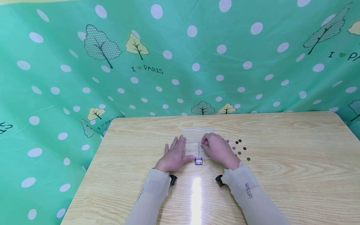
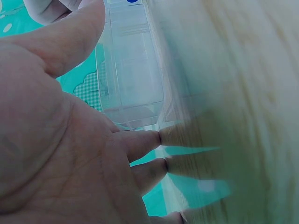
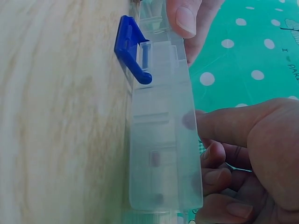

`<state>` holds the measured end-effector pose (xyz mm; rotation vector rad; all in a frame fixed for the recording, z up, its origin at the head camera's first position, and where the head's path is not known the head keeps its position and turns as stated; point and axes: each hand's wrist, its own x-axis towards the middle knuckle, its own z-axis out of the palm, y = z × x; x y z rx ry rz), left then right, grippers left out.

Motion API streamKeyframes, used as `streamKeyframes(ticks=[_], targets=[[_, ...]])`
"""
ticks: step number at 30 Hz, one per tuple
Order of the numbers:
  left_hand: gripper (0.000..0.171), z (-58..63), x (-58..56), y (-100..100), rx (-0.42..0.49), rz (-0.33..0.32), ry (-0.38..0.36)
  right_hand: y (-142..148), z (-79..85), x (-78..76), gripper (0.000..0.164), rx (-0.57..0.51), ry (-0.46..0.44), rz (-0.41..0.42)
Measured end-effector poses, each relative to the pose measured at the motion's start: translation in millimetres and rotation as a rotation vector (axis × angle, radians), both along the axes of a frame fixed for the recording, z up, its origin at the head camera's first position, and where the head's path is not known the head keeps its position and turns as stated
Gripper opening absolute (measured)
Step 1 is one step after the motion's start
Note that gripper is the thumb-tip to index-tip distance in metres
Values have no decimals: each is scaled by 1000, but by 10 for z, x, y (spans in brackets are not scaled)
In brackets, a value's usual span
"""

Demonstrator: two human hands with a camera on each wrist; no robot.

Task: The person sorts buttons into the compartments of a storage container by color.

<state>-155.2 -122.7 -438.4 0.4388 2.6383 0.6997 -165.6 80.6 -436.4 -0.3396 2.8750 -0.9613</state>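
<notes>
A clear plastic box (image 1: pixel 192 150) with inner dividers stands with its lid (image 1: pixel 194 134) laid back. On its front is a blue latch (image 3: pixel 125 44). My left hand (image 1: pixel 173 156) rests at the box's left side, fingers spread, fingertips down on the table, thumb reaching along the front edge near the latch. Over the right part of the box is my right hand (image 1: pixel 217 149), its fingers bent and its thumb tip at the wall in the right wrist view. Cannot tell whether it pinches anything. Reddish spots (image 3: pixel 155 158) show through the translucent wall.
Several small round discs, purple (image 1: pixel 234 148), brown (image 1: pixel 244 148) and green (image 1: pixel 248 159), lie scattered on the wooden table (image 1: pixel 295 162) right of the box. A green dotted curtain (image 1: pixel 180 62) hangs along the table's back and left sides.
</notes>
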Motion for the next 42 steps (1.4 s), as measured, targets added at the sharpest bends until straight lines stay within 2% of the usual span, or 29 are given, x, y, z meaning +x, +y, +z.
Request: streamKeyframes(ticks=[25,42], targets=[[91,-15,-2,-2,-7,-7,-1,11,2,6,5,-19,10,0],[91,-24,2,-8,-6,-5,4,229,137,92,4,-35,34,-32]])
